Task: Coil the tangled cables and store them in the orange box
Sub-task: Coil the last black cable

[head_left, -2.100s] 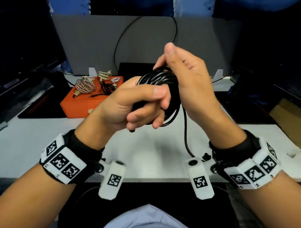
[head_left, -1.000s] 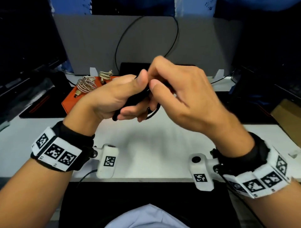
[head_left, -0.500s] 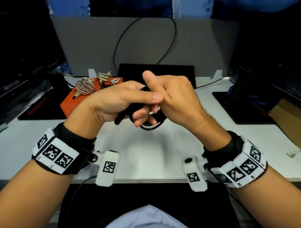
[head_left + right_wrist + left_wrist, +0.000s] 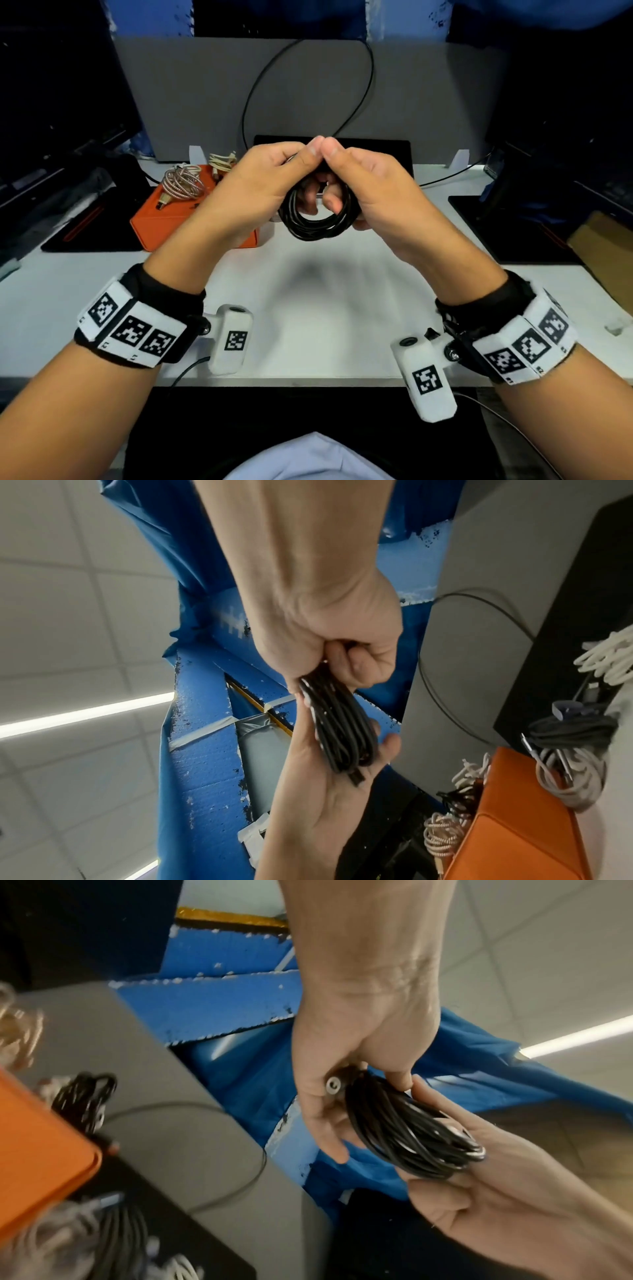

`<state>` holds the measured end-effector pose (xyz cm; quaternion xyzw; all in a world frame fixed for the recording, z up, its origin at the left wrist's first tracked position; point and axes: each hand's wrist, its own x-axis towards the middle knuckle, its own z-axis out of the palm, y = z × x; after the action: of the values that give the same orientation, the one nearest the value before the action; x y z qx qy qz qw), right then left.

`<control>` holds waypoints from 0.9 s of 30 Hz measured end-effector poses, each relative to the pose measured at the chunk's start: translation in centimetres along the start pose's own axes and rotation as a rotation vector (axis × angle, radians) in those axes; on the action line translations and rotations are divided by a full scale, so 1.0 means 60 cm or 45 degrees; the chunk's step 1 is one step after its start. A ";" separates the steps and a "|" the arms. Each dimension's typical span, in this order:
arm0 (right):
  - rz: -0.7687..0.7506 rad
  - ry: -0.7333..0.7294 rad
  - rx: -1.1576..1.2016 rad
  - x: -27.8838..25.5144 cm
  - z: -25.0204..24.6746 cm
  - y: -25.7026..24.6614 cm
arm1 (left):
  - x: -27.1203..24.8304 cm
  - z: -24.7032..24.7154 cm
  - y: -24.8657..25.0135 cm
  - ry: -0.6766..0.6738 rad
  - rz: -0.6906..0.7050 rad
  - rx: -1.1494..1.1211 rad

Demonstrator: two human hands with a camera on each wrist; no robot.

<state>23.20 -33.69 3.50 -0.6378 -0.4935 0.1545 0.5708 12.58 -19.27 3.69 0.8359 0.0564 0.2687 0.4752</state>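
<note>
Between both hands hangs the black coil [image 4: 317,219] above the table [image 4: 308,308] — left hand [image 4: 260,185] and right hand [image 4: 373,192] each pinch its top, thumbs touching, hiding its ends. Left of the grip, the box [image 4: 161,222] is partly hidden.

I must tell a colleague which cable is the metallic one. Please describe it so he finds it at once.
Look at the white desk, left of the hands. An orange box stands there, and the silver coil lies on its top, at the far left. Its braided metallic shine sets it apart from the cream cable beside it.
</note>
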 end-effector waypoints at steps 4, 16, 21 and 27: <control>0.013 0.092 -0.089 0.009 -0.010 0.008 | -0.006 -0.007 0.001 -0.017 -0.033 0.576; 0.072 0.153 -0.294 0.017 -0.026 0.025 | -0.019 -0.027 0.030 -0.241 -0.041 0.155; 0.048 0.142 -0.202 0.016 -0.022 0.017 | -0.015 -0.016 0.031 -0.024 -0.008 -0.167; 0.050 0.144 -0.106 0.009 -0.023 0.004 | -0.013 0.013 0.029 0.179 0.134 0.025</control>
<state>24.60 -34.02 3.92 -0.6782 -0.4540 0.1087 0.5676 12.01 -21.08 4.53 0.8215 0.0484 0.3505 0.4471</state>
